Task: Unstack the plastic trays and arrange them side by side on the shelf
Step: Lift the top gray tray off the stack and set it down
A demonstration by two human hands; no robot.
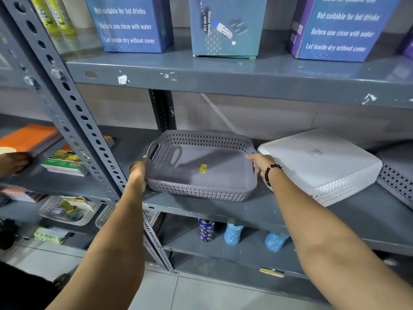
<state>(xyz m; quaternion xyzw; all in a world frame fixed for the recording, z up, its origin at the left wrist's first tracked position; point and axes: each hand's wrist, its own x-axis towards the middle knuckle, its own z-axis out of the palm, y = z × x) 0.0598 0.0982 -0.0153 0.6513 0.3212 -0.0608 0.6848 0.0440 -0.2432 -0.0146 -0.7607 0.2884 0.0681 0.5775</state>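
A grey tray (201, 166) with perforated walls stands on the middle shelf (257, 211), open side up, a small yellow sticker (203, 168) on its floor; the left hand (139, 173) grips its left short end, near the handle cut-out, and the right hand (259, 163) holds its right end, fingers closed on the rim; a dark bead bracelet (271, 173) sits on the right wrist. Just beside the tray, on the right, a white tray (319, 162) lies upside down on the same shelf, its near right part tilted over the front edge; whether the two trays touch I cannot tell, because the right hand is between them. At the far right edge a part of another grey perforated tray (397, 182) shows, leaning. On the shelf above stand blue boxes (129, 25) with printed text. Below, three blue bottles (232, 233) stand or lean on the lower shelf. To the left of the upright post (73, 104), notebooks (64, 164) lie in piles, and another person's hand (13, 163) rests near them.
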